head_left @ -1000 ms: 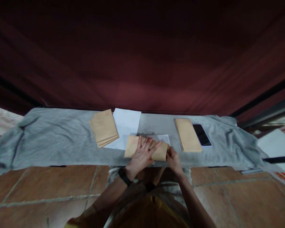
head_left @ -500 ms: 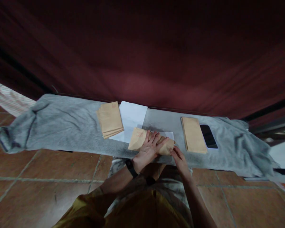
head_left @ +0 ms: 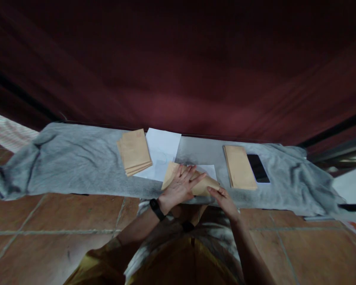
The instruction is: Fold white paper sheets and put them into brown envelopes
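Note:
A brown paper envelope (head_left: 200,187) lies at the near edge of the cloth-covered surface, in front of my body. My left hand (head_left: 179,184) rests flat across its middle, fingers spread and pointing away from me. With thumb and fingers my right hand (head_left: 222,196) pinches the envelope's right end. Behind the envelope, a white paper (head_left: 209,170) shows in part. To the left, a fanned stack of brown envelopes (head_left: 135,148) overlaps larger white sheets (head_left: 163,143).
A neat stack of brown envelopes (head_left: 240,168) lies to the right, with a dark-screened phone (head_left: 258,168) beside it. Grey cloth (head_left: 77,158) covers the long narrow surface. Dark red fabric (head_left: 178,79) hangs behind it, and brown floor tiles (head_left: 77,213) show below.
My right hand has shifted slightly left along with the envelope's right end, which now looks lifted or bent. My left hand stays flat on the envelope, its fingers spread somewhat wider.

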Demonstrator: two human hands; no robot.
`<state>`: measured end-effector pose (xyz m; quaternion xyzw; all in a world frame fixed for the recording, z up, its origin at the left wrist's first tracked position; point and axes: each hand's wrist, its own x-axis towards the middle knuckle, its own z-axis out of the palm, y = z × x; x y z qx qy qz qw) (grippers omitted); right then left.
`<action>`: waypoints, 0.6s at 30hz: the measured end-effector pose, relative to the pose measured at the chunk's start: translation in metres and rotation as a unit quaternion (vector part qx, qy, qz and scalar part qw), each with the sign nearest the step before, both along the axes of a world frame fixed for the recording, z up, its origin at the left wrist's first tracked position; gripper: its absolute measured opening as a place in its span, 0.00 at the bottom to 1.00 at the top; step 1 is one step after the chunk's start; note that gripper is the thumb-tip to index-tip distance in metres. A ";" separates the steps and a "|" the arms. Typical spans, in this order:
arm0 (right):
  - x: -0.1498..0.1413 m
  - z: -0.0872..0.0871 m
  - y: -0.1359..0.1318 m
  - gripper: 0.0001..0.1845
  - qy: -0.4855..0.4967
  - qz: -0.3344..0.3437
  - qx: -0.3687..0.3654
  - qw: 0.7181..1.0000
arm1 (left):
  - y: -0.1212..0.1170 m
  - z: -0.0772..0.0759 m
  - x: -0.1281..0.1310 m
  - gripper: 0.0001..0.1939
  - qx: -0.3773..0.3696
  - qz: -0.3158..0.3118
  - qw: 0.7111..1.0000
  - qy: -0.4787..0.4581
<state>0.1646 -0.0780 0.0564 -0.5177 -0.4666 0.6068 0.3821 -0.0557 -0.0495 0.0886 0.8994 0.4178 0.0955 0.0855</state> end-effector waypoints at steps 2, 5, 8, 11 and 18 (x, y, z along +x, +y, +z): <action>0.002 0.003 0.000 0.25 -0.015 0.000 -0.002 1.000 | 0.002 -0.003 -0.007 0.54 -0.006 -0.001 1.000 -0.003; 0.001 0.007 0.001 0.28 -0.031 -0.001 0.010 0.999 | 0.004 -0.007 -0.015 0.51 -0.001 0.006 1.000 0.001; 0.001 0.006 0.008 0.29 -0.024 -0.025 0.038 0.999 | 0.001 -0.009 -0.024 0.50 0.015 0.036 0.999 0.011; 0.005 -0.005 0.019 0.28 -0.090 -0.079 0.077 0.990 | -0.007 -0.011 -0.037 0.50 0.037 0.074 0.996 0.016; 0.009 -0.033 0.043 0.23 -0.516 -0.100 0.145 0.839 | -0.032 -0.031 -0.071 0.50 0.054 0.150 0.987 0.022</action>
